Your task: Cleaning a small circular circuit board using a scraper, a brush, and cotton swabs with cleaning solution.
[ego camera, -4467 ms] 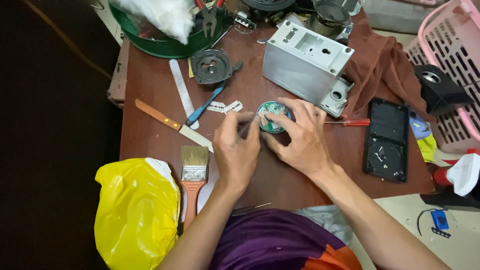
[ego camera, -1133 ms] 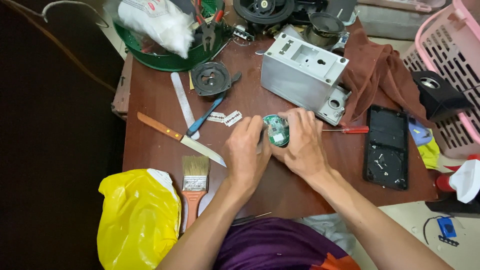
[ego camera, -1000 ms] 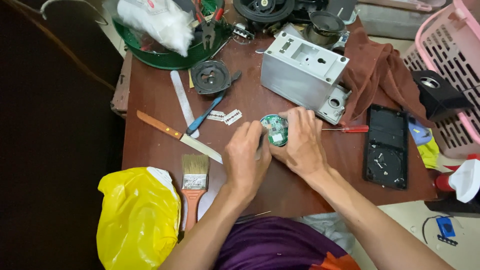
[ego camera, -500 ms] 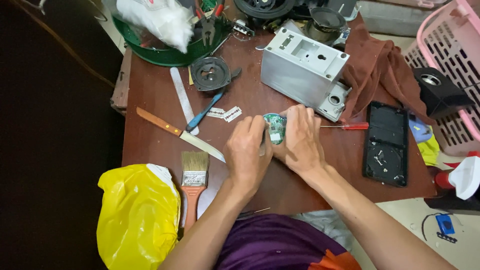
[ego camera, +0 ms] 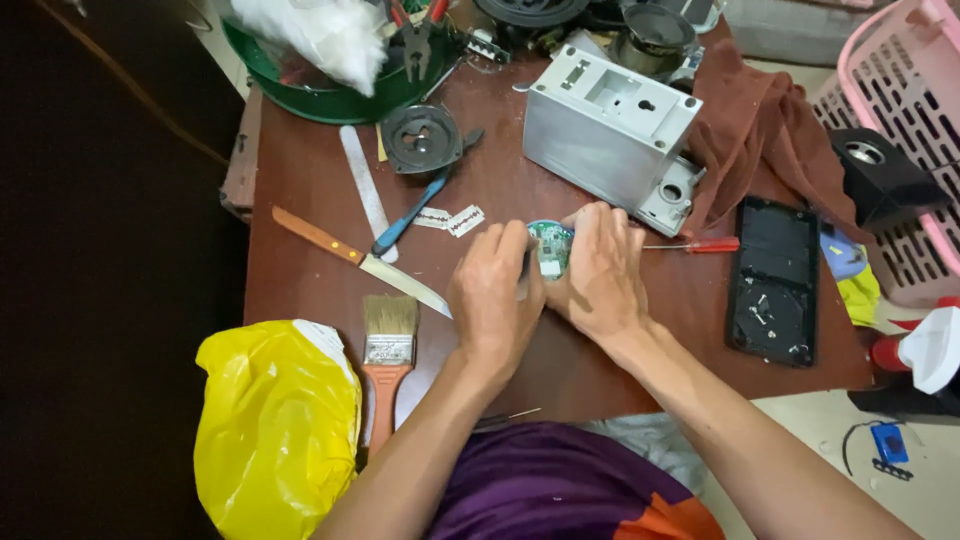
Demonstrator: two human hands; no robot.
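A dark reddish-brown worktop point(ego camera: 300, 290) is lying cluttered under the head camera, with a pale floor showing at the right. Near the middle, both hands are meeting over a small round green circuit board point(ego camera: 549, 245), which is sitting just near the grey metal housing point(ego camera: 610, 135). The left hand point(ego camera: 495, 295) is curling its fingers against the board's left edge, and the right hand point(ego camera: 600, 275) is closing around its right side, so the two are gripping it between them; only the board's top face is showing. A red-handled screwdriver point(ego camera: 700, 244) is lying just right of the right hand, untouched.

As a judgement, the work is looking mid-way: the housing is standing open and empty, the black back panel point(ego camera: 775, 280) is lying apart at the right, and the board is out and being handled, with nothing yet put back together.

To the left, a wooden-handled knife point(ego camera: 350, 258), a paintbrush point(ego camera: 388, 345) and a yellow plastic bag point(ego camera: 275, 430) are resting. Farther off, a green bowl point(ego camera: 320, 95) and a brown cloth point(ego camera: 760, 125) are lying.
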